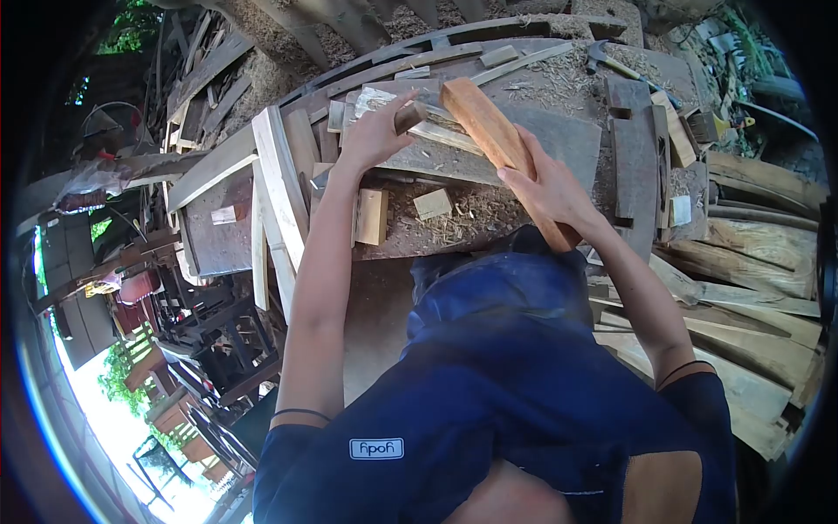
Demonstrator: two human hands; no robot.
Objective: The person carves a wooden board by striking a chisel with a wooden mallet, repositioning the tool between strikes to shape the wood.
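Note:
My left hand (374,140) is closed around the thick brown wooden handle of what looks like a chisel (409,117), its index finger stretched out. A flat grey metal end shows past the wrist, in line with that handle. My right hand (552,183) grips a long, squared reddish-brown wooden beam (489,127) from its right side. The beam slants over the workbench (559,131), its far end up near the middle and its near end by my lap. Beneath my left forearm stand a small yellowish wood block (373,217) and a pale offcut (433,204).
A hammer (624,67) lies at the bench's far right. Pale planks (281,179) lean along the left side. Shavings (463,227) are scattered over the bench. Stacked timber (751,253) fills the right, and dark metal machinery (218,323) stands at lower left.

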